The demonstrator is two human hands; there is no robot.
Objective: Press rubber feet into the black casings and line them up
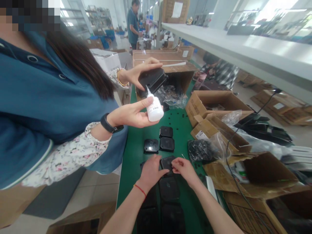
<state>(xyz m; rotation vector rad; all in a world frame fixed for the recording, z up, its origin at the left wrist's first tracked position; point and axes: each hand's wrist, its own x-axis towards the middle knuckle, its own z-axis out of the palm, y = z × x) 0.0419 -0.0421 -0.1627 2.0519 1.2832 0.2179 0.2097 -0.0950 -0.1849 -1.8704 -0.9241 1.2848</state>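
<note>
My left hand (pixel 151 172) lies over the left side of a black plastic casing (pixel 168 162), thumb stretched out along its near edge. At the casing's right side, my right hand (pixel 184 169) has its fingers pinched together; whatever is between them is too small or hidden to name. More black casings stand in rows on the green table, such as a shiny one (pixel 151 146) and one (pixel 169 188) nearer me. Across from me, a co-worker's hand holds a white squeeze bottle (pixel 155 109), its nozzle at another black casing (pixel 152 78) in their other hand.
Small black pieces (pixel 177 129) are scattered on the green table (pixel 133 133). Along its right side are open cardboard boxes (pixel 214 100), a bag of black parts (pixel 200 149) and a hanging cable (pixel 227 152). A white shelf (pixel 231 48) overhangs the right. The co-worker stands close on the left.
</note>
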